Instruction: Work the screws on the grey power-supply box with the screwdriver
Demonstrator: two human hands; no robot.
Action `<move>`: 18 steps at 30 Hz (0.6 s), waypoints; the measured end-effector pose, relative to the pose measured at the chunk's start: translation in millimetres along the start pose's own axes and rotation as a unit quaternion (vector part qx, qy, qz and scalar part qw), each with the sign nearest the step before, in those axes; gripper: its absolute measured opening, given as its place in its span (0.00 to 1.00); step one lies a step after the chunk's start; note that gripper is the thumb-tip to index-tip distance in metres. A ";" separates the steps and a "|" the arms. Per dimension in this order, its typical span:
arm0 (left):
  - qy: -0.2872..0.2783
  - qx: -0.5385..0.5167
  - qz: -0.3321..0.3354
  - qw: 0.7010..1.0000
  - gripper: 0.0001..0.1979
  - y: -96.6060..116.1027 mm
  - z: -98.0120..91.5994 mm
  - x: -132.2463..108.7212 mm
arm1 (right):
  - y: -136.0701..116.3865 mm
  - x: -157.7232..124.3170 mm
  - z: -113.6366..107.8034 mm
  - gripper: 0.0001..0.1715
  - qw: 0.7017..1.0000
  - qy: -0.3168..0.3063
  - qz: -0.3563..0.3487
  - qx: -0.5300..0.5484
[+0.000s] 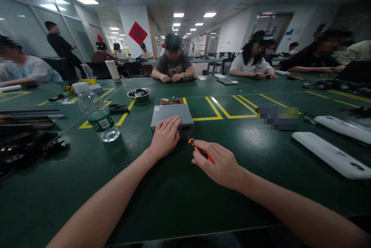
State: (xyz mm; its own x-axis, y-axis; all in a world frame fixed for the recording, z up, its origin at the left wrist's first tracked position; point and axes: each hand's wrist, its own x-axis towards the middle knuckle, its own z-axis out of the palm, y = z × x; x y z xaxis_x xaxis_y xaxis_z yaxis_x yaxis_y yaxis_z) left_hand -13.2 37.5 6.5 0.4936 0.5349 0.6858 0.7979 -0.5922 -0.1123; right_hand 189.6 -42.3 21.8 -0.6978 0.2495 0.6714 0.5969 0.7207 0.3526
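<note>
A grey metal computer power supply [171,112] lies on the green table in front of me, its socket side facing me. My left hand [165,136] holds it, with the fingers over the top and the palm at the near edge; the thumb is hidden. In my right hand [218,161] is a screwdriver [200,151] with an orange and black handle. Its thin shaft points up and left at the near face of the power supply, below the socket. Whether the tip touches a screw is too small to tell. Coloured cables [171,101] come out behind the box.
On the left stand a water bottle [101,122] and a metal bowl [139,94] of small parts. Dark metal parts [26,147] lie far left. White devices [333,154] are at the right. Yellow tape [208,118] marks the table [162,201]. Across it sits a person [174,62].
</note>
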 end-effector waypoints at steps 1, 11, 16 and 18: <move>-0.001 -0.001 0.000 1.000 0.20 0.1 -0.4 0.2 | -0.8 0.1 -0.2 0.10 1.000 -0.004 -0.004 0.004; -0.012 -0.012 -0.011 1.000 0.19 -0.4 -2.0 2.0 | 1.6 0.0 -3.3 0.10 0.999 0.010 -0.017 -0.026; -0.009 -0.010 -0.019 1.000 0.18 -0.5 -1.0 2.1 | -1.7 1.4 -1.9 0.10 1.000 -0.003 -0.010 -0.016; -0.007 -0.010 -0.018 1.000 0.18 -0.8 -0.9 2.0 | -3.2 1.2 -1.2 0.12 1.000 -0.006 -0.026 -0.007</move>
State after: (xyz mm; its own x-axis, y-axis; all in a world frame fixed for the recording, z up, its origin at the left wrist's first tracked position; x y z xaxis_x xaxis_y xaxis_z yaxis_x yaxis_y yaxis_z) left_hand -13.1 38.5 8.6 0.4696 0.5641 0.6791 0.8078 -0.5850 -0.0726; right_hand 187.3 -45.1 22.2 -0.7321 0.2194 0.6449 0.5653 0.7239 0.3955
